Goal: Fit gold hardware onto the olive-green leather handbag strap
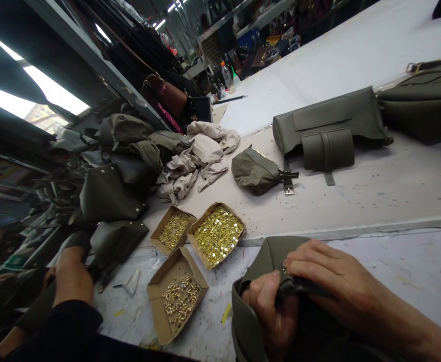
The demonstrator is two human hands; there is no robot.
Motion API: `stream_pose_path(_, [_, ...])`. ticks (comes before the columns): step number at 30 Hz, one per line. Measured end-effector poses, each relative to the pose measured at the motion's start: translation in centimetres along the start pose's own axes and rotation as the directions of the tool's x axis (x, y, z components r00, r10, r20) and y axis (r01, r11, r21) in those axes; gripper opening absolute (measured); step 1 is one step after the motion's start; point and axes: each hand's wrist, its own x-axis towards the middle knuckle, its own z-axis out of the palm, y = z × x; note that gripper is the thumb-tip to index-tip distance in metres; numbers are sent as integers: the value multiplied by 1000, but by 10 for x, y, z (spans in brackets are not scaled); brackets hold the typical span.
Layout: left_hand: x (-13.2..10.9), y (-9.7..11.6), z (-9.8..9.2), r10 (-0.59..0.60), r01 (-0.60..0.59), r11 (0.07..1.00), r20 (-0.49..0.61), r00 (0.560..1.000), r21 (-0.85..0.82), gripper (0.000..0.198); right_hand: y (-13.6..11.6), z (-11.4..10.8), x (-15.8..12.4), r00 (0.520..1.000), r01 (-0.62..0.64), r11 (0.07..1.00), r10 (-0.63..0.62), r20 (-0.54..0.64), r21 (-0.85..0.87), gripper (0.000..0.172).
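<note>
An olive-green leather bag [281, 249] is at the table's near edge, its opening toward me. My left hand [269, 306] reaches into it, with the fingers bent and closed on its edge. Over the top lies my right hand [337, 271], its fingers pressed on the bag near a dark strap piece [296, 285]. Both sets of fingertips meet close to a small shiny spot on the leather; what exactly they pinch is hidden. To the left are a cardboard tray of gold rivets [218, 234], a smaller tray [173, 229] and a tray of gold studs [181, 301].
Behind lie a small olive pouch [256, 171], a finished-looking olive bag [326, 125] and crumpled beige fabric [205, 151]. Olive bag pieces [107, 196] are heaped at left. A co-worker's forearm [73, 276] is at lower left. A bottle [226, 75] stands farther back.
</note>
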Motion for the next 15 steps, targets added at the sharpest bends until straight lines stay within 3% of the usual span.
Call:
stream_pose_path(6, [2, -5, -1, 45, -45, 999, -6, 999, -17, 25, 5, 4, 2, 991, 102, 989, -110, -71, -106, 17])
stream_pose_path(11, [4, -6, 0, 44, -42, 997, -33, 998, 63, 25, 10, 8, 4, 963, 186, 951, -226, -148, -246, 18])
stream_pose_path(15, [12, -1, 0, -8, 11, 998, 40, 999, -62, 22, 13, 9, 4, 939, 214, 916, -289, -186, -340, 21])
